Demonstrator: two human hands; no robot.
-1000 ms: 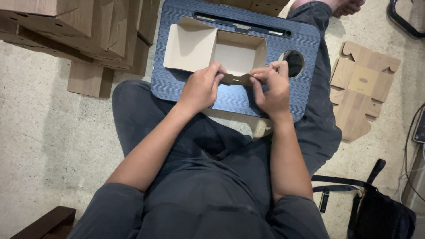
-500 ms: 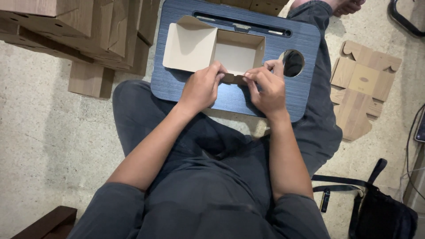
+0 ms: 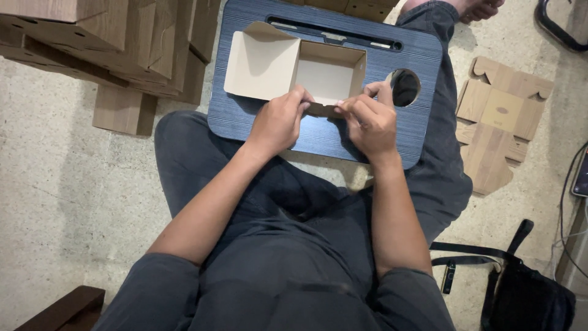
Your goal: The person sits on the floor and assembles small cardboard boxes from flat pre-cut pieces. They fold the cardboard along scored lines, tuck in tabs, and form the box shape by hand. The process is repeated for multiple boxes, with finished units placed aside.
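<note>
An open cardboard box [image 3: 327,76], pale inside, lies on a dark blue lap tray [image 3: 257,125] across my legs. Its lid flap [image 3: 260,61] is spread out to the left. My left hand [image 3: 278,119] pinches the near wall of the box at its left end. My right hand [image 3: 367,119] pinches the same wall at its right end, fingers curled over the brown edge flap [image 3: 323,110] between both hands.
Stacks of flat wood-grain cardboard [image 3: 92,37] fill the upper left floor. An unfolded box blank [image 3: 499,119] lies on the floor at right. A black bag with strap [image 3: 520,294] sits at lower right. The tray has a round hole [image 3: 404,87].
Both hands have stayed at the box's near wall; the right fingers have shifted slightly inward along the flap. The box has not moved.
</note>
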